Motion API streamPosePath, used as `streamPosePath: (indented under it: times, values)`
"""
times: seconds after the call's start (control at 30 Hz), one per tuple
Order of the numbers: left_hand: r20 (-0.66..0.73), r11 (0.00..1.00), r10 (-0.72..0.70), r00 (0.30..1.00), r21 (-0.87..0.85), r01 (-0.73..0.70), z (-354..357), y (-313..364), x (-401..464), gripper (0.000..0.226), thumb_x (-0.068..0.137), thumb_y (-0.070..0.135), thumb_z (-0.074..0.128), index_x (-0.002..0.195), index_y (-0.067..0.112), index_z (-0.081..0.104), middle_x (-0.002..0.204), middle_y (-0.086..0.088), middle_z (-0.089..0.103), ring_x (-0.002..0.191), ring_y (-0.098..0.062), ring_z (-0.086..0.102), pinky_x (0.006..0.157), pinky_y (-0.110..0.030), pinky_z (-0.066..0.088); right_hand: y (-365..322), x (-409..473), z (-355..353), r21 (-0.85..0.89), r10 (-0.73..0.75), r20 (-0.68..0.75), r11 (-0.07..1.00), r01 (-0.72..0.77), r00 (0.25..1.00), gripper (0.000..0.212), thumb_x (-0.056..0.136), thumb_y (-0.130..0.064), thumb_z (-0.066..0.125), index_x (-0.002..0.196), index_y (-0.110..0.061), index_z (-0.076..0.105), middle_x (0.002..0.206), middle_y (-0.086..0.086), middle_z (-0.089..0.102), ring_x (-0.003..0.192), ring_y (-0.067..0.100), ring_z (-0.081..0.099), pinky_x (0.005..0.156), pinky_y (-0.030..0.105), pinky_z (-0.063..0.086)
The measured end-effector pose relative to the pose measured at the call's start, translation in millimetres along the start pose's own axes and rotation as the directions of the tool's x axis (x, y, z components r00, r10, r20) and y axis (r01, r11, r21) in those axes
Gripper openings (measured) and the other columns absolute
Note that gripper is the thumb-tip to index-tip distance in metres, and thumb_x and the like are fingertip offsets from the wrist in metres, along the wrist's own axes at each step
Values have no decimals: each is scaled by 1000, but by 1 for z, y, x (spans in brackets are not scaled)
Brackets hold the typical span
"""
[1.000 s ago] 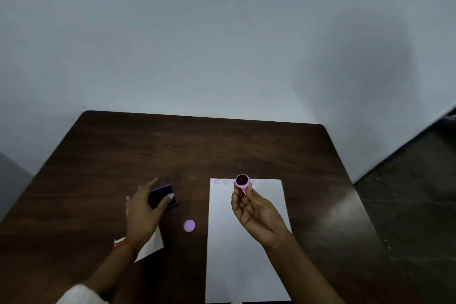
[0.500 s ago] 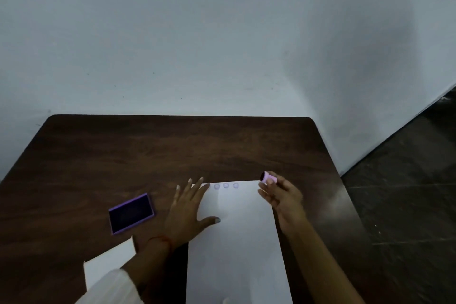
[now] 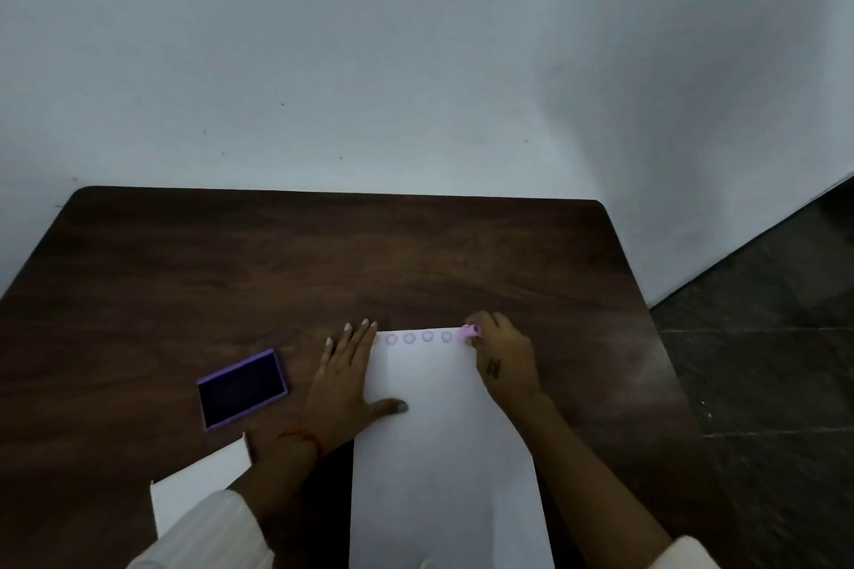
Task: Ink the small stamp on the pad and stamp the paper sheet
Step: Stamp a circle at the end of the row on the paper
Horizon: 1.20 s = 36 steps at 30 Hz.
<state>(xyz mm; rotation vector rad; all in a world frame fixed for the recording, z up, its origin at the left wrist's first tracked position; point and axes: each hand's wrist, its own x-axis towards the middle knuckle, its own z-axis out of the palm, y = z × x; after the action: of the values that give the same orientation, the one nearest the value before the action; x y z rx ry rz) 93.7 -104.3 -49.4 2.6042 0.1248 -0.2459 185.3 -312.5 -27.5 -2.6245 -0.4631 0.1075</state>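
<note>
A white paper sheet [image 3: 443, 453] lies on the dark wooden table [image 3: 323, 263], with a row of several faint purple round stamp marks [image 3: 418, 337] along its far edge. My right hand [image 3: 501, 358] holds the small pink stamp [image 3: 470, 331], pressed onto the sheet's far right corner. My left hand [image 3: 349, 377] lies flat, fingers spread, on the sheet's left edge, thumb on the paper. The purple ink pad [image 3: 241, 388] sits open on the table, left of my left hand.
A white card or box piece [image 3: 198, 490] lies at the near left, partly under my left sleeve. The table's right edge drops to a dark tiled floor [image 3: 762, 360]. A pale wall stands behind the table.
My left hand left the ink pad and came to lie flat on the sheet's left edge. My right hand turned the stamp face down and pressed it on the far right corner. The view shifted.
</note>
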Motion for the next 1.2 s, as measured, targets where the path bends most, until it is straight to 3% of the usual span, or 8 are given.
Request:
streamPosePath:
  times: [0.47, 0.93, 1.2]
  values:
    - [-44, 1000, 20, 999, -19, -21, 7, -5, 0, 112, 68, 70, 58, 146, 19, -3, 159, 0, -2, 142, -12, -13, 116, -35, -9, -16, 18, -1, -273, 45, 176, 962, 5, 983, 26, 88, -19, 60, 112, -8, 58, 117, 12, 63, 104, 25, 60, 86, 31, 50]
    - [-60, 999, 16, 998, -36, -18, 14, -10, 3, 113, 65, 72, 58, 145, 20, -4, 158, 1, 0, 139, -9, -15, 116, -37, -10, -7, 20, 1, -274, -72, 245, 951, 140, 967, 34, 90, -20, 58, 120, -3, 55, 126, 15, 59, 115, 28, 55, 101, 34, 44]
    - [-61, 999, 9, 998, -47, -12, 14, -9, 3, 112, 66, 71, 58, 146, 19, -3, 158, 0, -1, 142, -13, -11, 116, -36, -10, -6, 16, 3, -262, -89, 205, 955, 142, 975, 31, 90, -17, 57, 117, -3, 57, 122, 14, 62, 111, 27, 58, 97, 32, 47]
